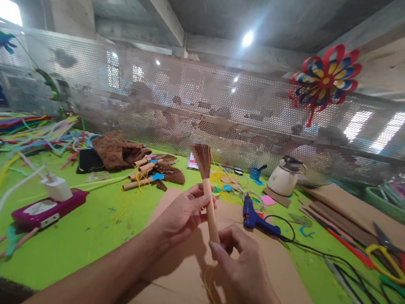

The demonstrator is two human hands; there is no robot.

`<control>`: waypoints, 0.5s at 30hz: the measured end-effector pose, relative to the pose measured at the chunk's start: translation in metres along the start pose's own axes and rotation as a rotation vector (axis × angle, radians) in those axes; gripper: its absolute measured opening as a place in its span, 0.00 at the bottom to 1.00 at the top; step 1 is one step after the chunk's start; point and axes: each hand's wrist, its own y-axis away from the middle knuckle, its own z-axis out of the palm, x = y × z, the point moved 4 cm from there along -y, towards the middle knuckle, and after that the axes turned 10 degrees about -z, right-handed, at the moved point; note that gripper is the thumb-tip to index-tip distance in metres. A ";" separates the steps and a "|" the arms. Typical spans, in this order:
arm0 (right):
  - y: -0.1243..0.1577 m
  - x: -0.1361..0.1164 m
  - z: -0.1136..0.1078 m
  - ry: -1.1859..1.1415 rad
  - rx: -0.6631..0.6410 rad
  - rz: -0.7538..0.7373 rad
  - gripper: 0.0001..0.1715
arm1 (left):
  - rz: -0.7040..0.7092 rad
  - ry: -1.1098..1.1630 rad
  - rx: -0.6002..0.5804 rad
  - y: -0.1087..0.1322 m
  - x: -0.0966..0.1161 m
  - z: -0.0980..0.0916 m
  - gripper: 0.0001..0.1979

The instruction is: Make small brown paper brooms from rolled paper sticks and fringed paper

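Note:
A small brush-like craft piece (208,191), a tan paper-rolled stick topped with a brown bristle fan, stands nearly upright over a sheet of brown cardboard (172,285). My left hand (180,215) pinches the stick at its middle. My right hand (244,266) grips the stick's lower end, and thin yellow strands hang below it. Both hands are closed on the stick.
The table is bright green. A blue glue gun (253,217) with a black cord lies just right of the hands. More finished brushes (152,170), brown cloth (117,149), a pink power strip (50,208), scissors (388,253), a white pot (283,177) and coloured pipe cleaners (26,127) lie around.

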 end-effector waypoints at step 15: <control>-0.002 -0.004 0.000 0.033 -0.065 0.018 0.04 | 0.060 -0.128 0.044 0.003 0.007 0.004 0.07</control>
